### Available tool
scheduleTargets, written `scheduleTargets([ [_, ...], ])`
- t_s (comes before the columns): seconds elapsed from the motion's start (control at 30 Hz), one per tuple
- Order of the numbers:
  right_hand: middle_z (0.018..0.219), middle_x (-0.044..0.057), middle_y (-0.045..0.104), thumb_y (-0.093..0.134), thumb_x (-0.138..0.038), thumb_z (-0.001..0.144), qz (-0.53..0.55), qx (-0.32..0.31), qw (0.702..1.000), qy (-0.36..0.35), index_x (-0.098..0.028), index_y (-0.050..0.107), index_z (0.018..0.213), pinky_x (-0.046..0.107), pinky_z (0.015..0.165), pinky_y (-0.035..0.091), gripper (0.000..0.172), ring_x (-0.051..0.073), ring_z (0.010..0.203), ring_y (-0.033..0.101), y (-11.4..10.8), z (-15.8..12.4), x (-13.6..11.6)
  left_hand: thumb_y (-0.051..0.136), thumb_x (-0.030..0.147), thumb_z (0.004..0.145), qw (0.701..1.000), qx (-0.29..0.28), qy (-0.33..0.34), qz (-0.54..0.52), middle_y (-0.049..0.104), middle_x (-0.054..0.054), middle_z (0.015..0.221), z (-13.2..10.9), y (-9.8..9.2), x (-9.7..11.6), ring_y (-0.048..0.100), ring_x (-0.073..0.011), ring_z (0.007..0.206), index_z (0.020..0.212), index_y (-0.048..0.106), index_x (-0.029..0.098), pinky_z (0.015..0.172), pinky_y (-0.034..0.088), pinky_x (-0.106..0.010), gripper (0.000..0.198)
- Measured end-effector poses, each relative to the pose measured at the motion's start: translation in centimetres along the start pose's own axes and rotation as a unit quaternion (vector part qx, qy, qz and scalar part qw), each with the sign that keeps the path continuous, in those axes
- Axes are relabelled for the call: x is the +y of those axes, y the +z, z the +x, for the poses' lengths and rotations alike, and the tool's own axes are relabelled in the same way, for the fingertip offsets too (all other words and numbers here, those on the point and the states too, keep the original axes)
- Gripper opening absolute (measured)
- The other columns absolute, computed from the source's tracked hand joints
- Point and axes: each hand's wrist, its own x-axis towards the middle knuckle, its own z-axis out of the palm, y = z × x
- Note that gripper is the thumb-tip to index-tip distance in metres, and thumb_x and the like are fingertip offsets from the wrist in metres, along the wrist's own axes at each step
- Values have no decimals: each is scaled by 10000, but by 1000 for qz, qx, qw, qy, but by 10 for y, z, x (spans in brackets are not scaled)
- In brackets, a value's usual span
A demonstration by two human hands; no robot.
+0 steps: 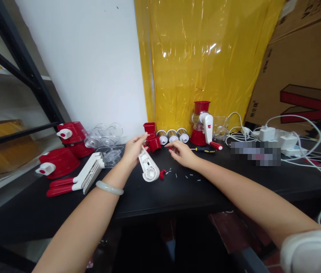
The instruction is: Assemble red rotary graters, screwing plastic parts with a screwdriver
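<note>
Loose white pins (190, 176) scattered on black table (154, 201). White crank arm (149, 168) flat there, far end gripped by left hand (132, 151). Right hand (183, 153) pinching small red part (170, 149) just beside. Probably fitting stage; next calls for fine alignment. Screwdriver (205, 150) beyond.

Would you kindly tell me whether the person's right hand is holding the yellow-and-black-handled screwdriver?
No, the yellow-and-black-handled screwdriver lies on the black table beyond the right hand, untouched by it.
</note>
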Motion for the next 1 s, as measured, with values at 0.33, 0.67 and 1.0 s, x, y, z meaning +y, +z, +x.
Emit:
scheduleTargets([
  [0.33, 969, 65, 502, 493, -49, 816, -23, -83, 987, -133, -190, 685, 890, 294, 772, 474, 250, 154, 865, 538, 0, 0, -32, 630, 385, 812, 968, 139, 23, -208, 419, 68, 487, 3, 6, 3, 438, -60, 397, 802, 654, 102, 457, 397, -192, 284],
  [0.67, 905, 36, 493, 454, -139, 911, 45, -69, 990, -110, -233, 600, 1219, 292, 763, 464, 354, 138, 801, 518, -1, 1, -44, 533, 477, 863, 963, 143, 45, -222, 455, 30, 551, 1, 9, 0, 498, -70, 499, 720, 634, 101, 605, 523, -227, 415],
  [1.0, 926, 59, 522, 467, -135, 896, 51, -151, 979, -123, -175, 689, 917, 290, 807, 466, 227, 149, 857, 540, 3, -2, -48, 443, 480, 897, 957, 226, 92, -160, 473, 25, 605, 5, 7, -6, 513, -78, 467, 726, 607, 119, 513, 456, -219, 432],
])
